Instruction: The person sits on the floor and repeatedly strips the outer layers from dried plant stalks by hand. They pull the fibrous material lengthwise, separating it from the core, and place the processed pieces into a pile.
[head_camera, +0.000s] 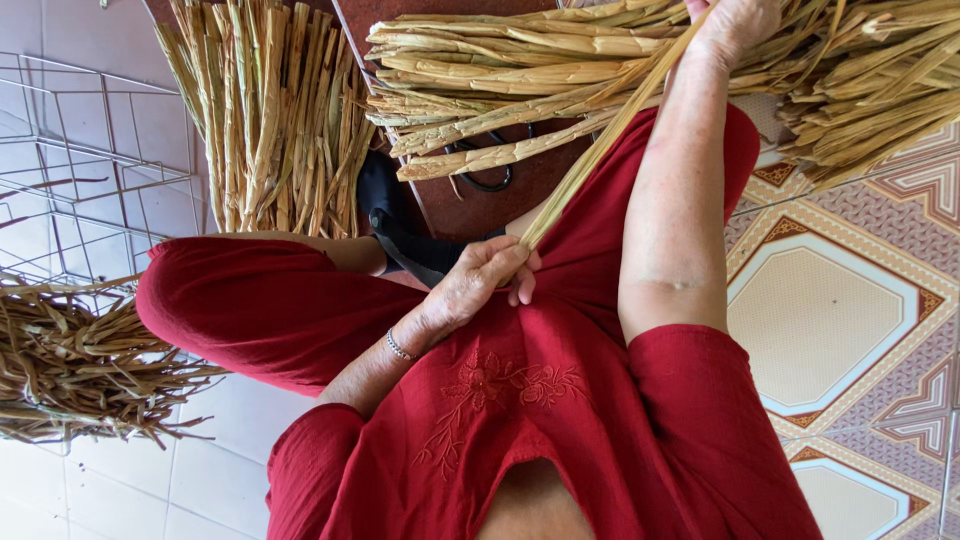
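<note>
Left hand (480, 285) pinched lower end of dried reed strand (610, 130) at lap; right hand (735, 25) gripped upper end, pulling it taut across reed bundle (520, 75) (straightening step, seemingly). Next move likely needed steady, even tension.

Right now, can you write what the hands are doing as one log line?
left hand: pinches low end of dried straw strip | right hand: grips its top | straw bundles: lying beside | floor: patterned tile
</note>
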